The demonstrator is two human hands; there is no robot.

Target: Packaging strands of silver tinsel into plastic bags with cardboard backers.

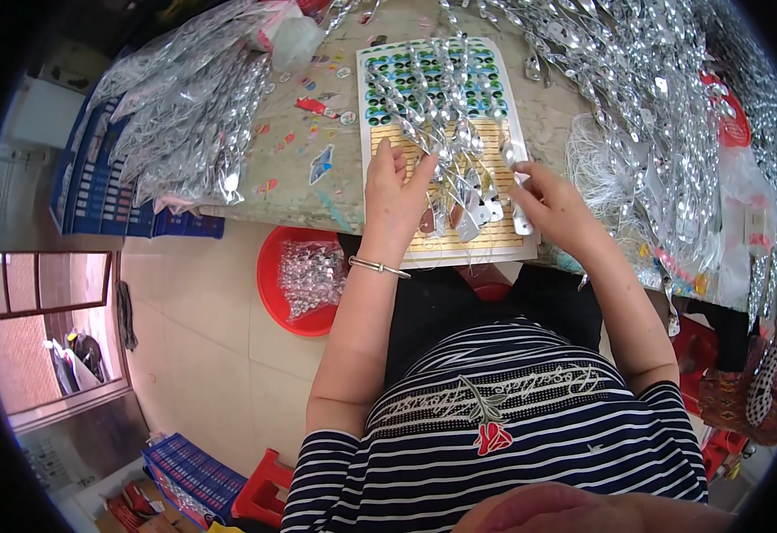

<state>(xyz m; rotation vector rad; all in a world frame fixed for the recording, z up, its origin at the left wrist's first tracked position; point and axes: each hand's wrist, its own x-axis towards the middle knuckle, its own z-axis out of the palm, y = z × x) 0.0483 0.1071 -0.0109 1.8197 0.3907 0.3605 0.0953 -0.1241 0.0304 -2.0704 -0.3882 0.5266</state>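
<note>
On the table in front of me lies a sheet of round green-and-blue stickers [486, 82] with yellow strips of backing bared on its near half. A bunch of twisted shiny silver strips [449, 133] with flat tag-like ends lies across its middle. My left hand [393, 191] rests at the left of this bunch, thumb and fingers apart, the thumb next to the strips. Over the sheet's right edge, my right hand [553, 202] has thumb and forefinger bent around a single silver strip [520, 219], which hangs toward the near edge.
Bagged silver strips [193, 133] lie over a blue crate [95, 191] at the left. Loose silver strips [646, 98] and white strings [588, 164] cover the table's right side. Beneath the table's edge stands a red basin [269, 289] holding a bag. Loose stickers [322, 164] dot the tabletop.
</note>
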